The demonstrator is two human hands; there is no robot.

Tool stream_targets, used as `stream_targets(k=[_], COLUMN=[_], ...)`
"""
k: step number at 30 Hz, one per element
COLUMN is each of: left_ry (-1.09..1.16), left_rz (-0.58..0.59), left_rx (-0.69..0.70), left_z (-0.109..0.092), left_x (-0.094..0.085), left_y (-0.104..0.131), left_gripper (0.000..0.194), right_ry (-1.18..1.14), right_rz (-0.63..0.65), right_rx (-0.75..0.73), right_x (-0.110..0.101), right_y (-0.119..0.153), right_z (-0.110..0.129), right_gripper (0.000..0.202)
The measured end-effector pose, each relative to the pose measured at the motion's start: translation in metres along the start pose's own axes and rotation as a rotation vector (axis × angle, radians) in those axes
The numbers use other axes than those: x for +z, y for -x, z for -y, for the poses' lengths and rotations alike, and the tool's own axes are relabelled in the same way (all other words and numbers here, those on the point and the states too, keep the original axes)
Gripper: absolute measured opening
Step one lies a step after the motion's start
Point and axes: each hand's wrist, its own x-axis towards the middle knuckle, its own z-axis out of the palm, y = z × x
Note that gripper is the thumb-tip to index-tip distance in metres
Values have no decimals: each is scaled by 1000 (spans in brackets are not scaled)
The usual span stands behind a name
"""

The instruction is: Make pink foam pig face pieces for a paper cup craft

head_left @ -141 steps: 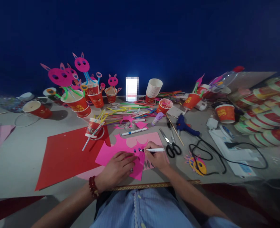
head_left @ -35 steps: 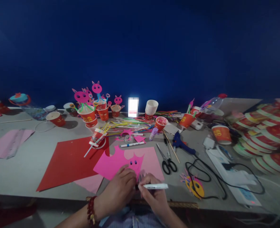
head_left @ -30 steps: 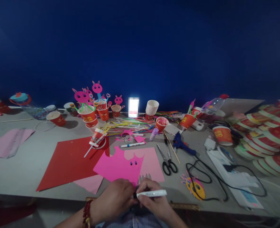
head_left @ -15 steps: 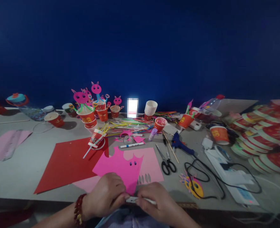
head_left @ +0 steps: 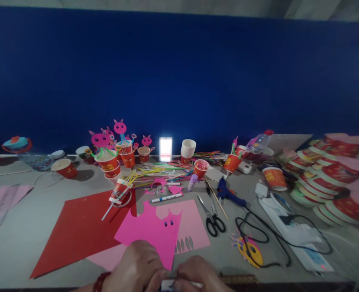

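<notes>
Head view, read from left to right. A blue-lidded clear container stands at the far left, near a tilted red paper cup. Next, a red paper sheet lies flat on the grey table; behind it stand red cups bearing magenta animal faces. The left hand, at the lower edge, is curled, its thumb and fingers closed on one end of a white marker. A magenta sheet, scalloped along its top and bearing two dark eyes, lies just beyond both hands. The right hand pinches the marker's other side; its lower part is cut off by the frame. A light-pink sheet with leaf-shaped openings lies partly under the magenta one. Black-handled scissors lie beside it, followed by a blue glue gun, a white power strip and, at far right, stacked paper bowls.
</notes>
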Motion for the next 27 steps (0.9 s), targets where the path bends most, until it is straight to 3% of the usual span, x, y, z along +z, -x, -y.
stream_targets(k=[5,9,12,15,18,22,27], left_ry=[-66,-97,-143,-209,-254,-285,-307], left_rz=[75,83,-18,-73,-69,-33,-34], left_rx=[-26,33,-306,-445,-492,-507,-544], left_z=[33,77,111,137,152,163,182], left_x=[22,32,22,12,17,39,49], left_y=[-5,-1,-4,-19,-41,-74,-103], left_gripper=[48,48,43,34,27,20,21], right_ry=[194,259,282,296,306,381,464], right_rz=[70,-15,-176,-334,-363,-366,-402], right_rx=[242,254,242,246,229,164,114], right_x=[-13,-31,-46,-50,-40,-26,-31], right_y=[-11,-19,-22,-21,-17,-8,8], right_z=[-8,-23,-39,-56,-66,-70,-81], right_gripper=[56,48,41,44,46,46,46])
